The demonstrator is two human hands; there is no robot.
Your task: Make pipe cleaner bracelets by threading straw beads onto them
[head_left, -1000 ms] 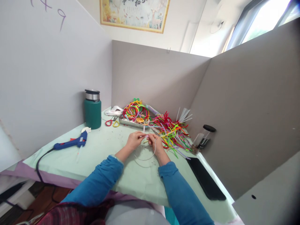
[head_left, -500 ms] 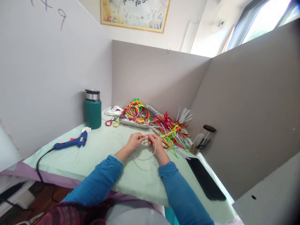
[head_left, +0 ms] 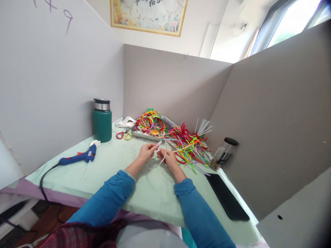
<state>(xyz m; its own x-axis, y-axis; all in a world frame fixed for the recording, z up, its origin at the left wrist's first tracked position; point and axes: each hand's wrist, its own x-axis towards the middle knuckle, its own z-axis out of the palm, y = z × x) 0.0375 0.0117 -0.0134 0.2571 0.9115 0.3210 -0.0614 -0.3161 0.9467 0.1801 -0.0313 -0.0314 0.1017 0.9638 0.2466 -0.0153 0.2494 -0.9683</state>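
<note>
My left hand (head_left: pixel 147 152) is closed in a pinch on a small pink piece (head_left: pixel 159 143) that sticks up past the fingertips. A thin whitish pipe cleaner (head_left: pixel 156 166) curves in a loop below the hands and rises across the right fingers. My right hand (head_left: pixel 168 159) is closed near that pipe cleaner's upper part, its fingertips just apart from the left ones. Exactly where the strand joins the pink piece is too small to make out. Beyond the right hand lies a heap of coloured pipe cleaners (head_left: pixel 184 137).
A metal tray (head_left: pixel 147 137) with coloured rings stands at the back, with scissors (head_left: pixel 124 135) beside it. On the left are a green bottle (head_left: pixel 102 124) and a blue glue gun (head_left: pixel 77 158) with its cord. A black phone-like slab (head_left: pixel 227 198) and a clear jar (head_left: pixel 227 151) are right.
My hands have parted slightly. The pink piece has gone up and a little left with the left hand, and the whitish loop has shifted and narrowed.
</note>
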